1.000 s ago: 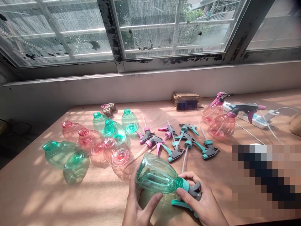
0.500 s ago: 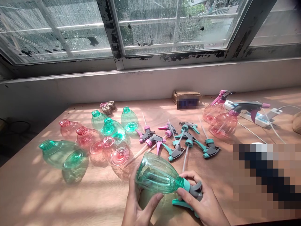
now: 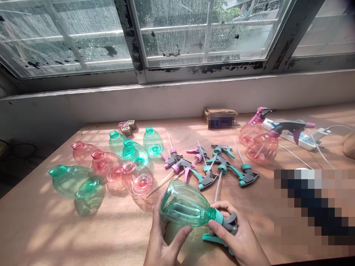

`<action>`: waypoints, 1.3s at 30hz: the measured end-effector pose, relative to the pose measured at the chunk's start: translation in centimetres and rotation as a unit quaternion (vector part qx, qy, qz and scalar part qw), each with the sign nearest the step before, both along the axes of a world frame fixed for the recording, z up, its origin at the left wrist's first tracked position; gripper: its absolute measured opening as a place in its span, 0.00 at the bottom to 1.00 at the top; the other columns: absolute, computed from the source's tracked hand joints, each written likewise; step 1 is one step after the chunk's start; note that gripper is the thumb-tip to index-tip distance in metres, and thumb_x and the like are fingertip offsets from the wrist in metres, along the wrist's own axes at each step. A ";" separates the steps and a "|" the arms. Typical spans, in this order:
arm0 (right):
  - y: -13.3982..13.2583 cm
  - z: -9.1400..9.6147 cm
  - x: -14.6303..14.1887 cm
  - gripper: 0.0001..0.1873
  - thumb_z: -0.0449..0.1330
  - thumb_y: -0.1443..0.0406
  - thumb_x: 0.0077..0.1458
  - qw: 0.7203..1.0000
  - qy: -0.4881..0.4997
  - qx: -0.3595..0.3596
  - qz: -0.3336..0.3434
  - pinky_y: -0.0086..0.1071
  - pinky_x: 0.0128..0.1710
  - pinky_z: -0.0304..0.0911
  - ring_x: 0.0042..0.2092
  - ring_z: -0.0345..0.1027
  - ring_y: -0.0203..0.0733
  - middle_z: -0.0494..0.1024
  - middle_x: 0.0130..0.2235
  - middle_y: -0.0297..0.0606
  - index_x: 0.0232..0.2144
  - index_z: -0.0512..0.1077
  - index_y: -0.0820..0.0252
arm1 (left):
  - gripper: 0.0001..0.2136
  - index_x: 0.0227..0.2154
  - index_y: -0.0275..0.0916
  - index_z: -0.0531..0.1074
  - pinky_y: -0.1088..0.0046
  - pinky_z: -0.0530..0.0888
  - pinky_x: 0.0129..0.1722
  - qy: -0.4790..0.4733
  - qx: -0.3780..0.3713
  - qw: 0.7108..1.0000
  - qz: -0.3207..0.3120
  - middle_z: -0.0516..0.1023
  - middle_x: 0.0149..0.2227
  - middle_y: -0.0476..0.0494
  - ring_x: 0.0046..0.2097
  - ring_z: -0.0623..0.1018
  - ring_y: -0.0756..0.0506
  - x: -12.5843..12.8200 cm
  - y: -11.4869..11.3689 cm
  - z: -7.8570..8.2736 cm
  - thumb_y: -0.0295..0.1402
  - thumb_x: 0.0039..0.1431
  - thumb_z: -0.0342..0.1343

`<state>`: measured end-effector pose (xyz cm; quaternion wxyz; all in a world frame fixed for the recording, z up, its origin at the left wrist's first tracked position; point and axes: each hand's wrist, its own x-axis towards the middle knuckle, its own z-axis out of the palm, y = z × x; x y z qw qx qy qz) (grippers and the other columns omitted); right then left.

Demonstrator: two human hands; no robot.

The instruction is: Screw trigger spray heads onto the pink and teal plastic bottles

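Note:
My left hand (image 3: 163,240) cups the body of a clear green plastic spray bottle (image 3: 184,205) from below. My right hand (image 3: 237,236) grips the teal and grey trigger spray head (image 3: 229,224) at the bottle's neck, and the head's teal trigger shows below my fingers. Several loose trigger spray heads (image 3: 210,173) with pink or teal parts and clear dip tubes lie just beyond my hands. Further left stand several empty green and pink bottles (image 3: 79,184). Two assembled pink spray bottles (image 3: 262,146) sit at the right.
The wooden table (image 3: 55,225) meets a white window sill, with glass panes beyond. A cardboard box (image 3: 219,117), small brown square pieces (image 3: 127,126) and a white power strip (image 3: 298,136) with cables lie at the back. A pixelated patch (image 3: 313,210) covers the right side.
The view shifts slightly. My hands keep nearly the same grip on the green bottle and spray head.

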<state>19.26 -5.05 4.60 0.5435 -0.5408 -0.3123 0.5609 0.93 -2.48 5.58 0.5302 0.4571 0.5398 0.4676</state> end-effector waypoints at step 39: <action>-0.1 -0.6 0.1 0.27 0.75 0.45 0.49 1.000 -0.005 0.024 0.006 0.33 0.33 0.71 0.30 0.72 0.38 0.80 0.29 0.29 0.40 0.76 0.56 | 0.43 0.71 0.51 0.56 0.63 0.71 0.65 -0.003 0.017 1.000 -0.010 0.74 0.66 0.42 0.66 0.74 0.36 -0.1 -0.1 -0.3 0.48 0.56 0.69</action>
